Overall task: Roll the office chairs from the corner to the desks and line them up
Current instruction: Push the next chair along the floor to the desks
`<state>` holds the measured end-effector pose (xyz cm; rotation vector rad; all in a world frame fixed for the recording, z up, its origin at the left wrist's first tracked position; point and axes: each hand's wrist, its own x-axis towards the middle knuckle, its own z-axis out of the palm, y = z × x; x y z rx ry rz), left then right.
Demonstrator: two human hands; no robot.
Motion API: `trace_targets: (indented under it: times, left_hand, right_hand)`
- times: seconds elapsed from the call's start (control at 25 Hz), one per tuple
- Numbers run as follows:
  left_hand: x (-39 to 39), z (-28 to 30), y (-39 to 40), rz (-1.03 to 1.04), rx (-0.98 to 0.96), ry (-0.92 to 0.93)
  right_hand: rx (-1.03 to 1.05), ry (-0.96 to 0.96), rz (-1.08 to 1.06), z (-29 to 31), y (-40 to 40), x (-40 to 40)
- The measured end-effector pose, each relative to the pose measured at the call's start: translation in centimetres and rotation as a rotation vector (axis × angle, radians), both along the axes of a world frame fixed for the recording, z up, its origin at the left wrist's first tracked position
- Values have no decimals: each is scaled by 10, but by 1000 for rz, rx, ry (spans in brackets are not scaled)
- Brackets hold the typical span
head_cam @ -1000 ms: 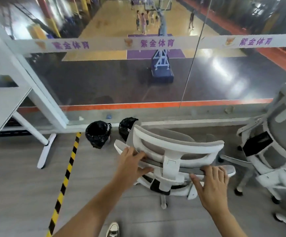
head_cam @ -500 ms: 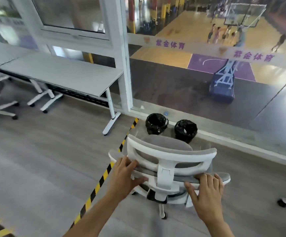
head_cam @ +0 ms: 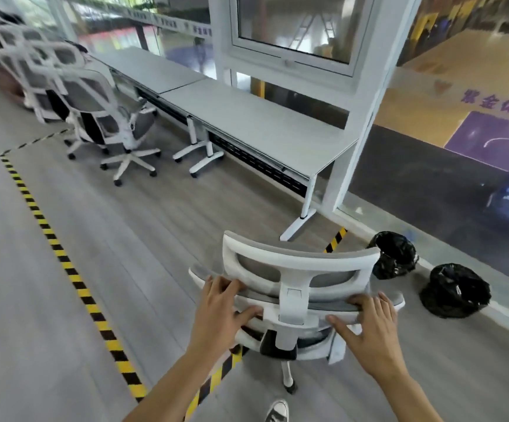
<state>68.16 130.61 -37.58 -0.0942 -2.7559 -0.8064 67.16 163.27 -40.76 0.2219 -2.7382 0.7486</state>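
the white office chair (head_cam: 299, 287) with grey mesh stands on the grey floor (head_cam: 155, 239), its back turned toward the camera, straddling the end of a yellow-and-black tape line (head_cam: 64, 263). the left hand (head_cam: 219, 312) is wrapped over the left end of the chair's backrest top edge, thumb under the frame; the right hand (head_cam: 369, 327) lies on the right end, fingers curled over the edge, thumb spread below. beyond the chair, the nearest white desk (head_cam: 256, 120) runs along the glass wall, its closest leg just ahead of the chair. to the chair's right sit two black bin bags (head_cam: 454, 290) by the glass. far beyond the chair's left, other white office chairs (head_cam: 101, 117) stand at the desks. a shoe (head_cam: 277, 411) shows behind the chair.
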Motion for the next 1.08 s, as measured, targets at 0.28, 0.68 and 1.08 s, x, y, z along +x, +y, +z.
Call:
trace_targets:
  times: [0.28, 0.68, 1.08]
  left_hand:
    - [-128, -11, -152, 222, -80, -64]
    - [-342, 3, -355, 397, 56, -131]
    - [-599, -1, -587, 382, -5, -140]
  right_hand:
    - [-59, 55, 164, -9, -162, -187]
    - [25, 59, 376, 9, -379, -451]
    - [-111, -70, 402, 6, -603, -699]
